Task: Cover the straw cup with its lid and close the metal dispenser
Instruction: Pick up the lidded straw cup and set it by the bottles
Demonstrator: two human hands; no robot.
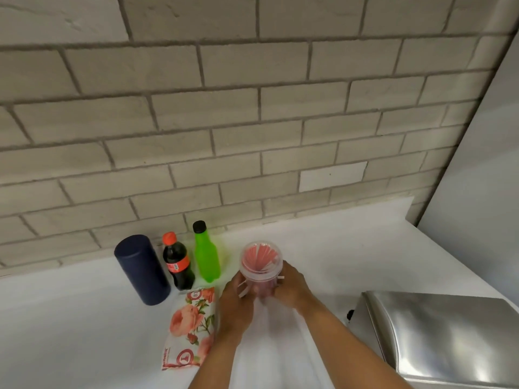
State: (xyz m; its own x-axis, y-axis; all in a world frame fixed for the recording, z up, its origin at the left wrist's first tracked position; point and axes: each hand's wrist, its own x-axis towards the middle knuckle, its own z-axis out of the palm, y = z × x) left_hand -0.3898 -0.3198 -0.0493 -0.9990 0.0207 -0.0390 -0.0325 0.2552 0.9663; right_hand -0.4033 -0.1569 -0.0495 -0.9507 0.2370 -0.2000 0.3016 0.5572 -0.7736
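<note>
A clear plastic straw cup (261, 269) full of pink straws stands on the white counter near the middle. A clear lid (261, 255) sits on its top. My left hand (234, 301) grips the cup's left side and my right hand (290, 287) grips its right side. The metal dispenser (446, 338), a shiny steel box with a curved top, lies at the lower right, apart from both hands.
To the left of the cup stand a green bottle (207, 255), a cola bottle (177, 263) and a dark blue cylinder (141, 269). A floral napkin pack (191, 327) lies flat by my left wrist. A brick wall (224, 122) backs the white counter (351, 248).
</note>
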